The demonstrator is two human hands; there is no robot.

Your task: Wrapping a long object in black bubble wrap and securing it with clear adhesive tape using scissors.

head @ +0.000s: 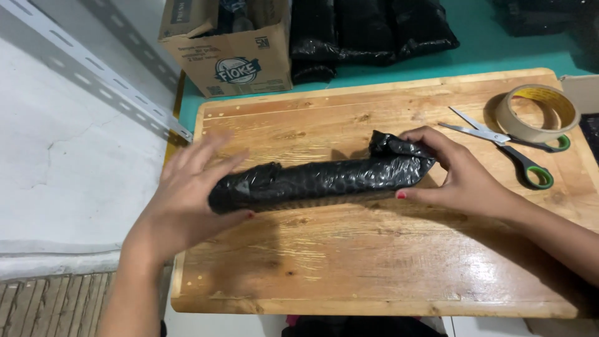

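Your left hand (187,200) lies open against one end of the black plastic-wrapped roll (324,180); your right hand (458,175) clasps its other end on the wooden board (374,274). Beyond your left fingers, a cardboard box (240,59) holds dark items.

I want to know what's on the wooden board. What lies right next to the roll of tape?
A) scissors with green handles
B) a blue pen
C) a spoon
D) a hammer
A: the scissors with green-lined handles lie on the wooden board, touching the tape roll, to the right of the black wrapped bundle that both hands hold.
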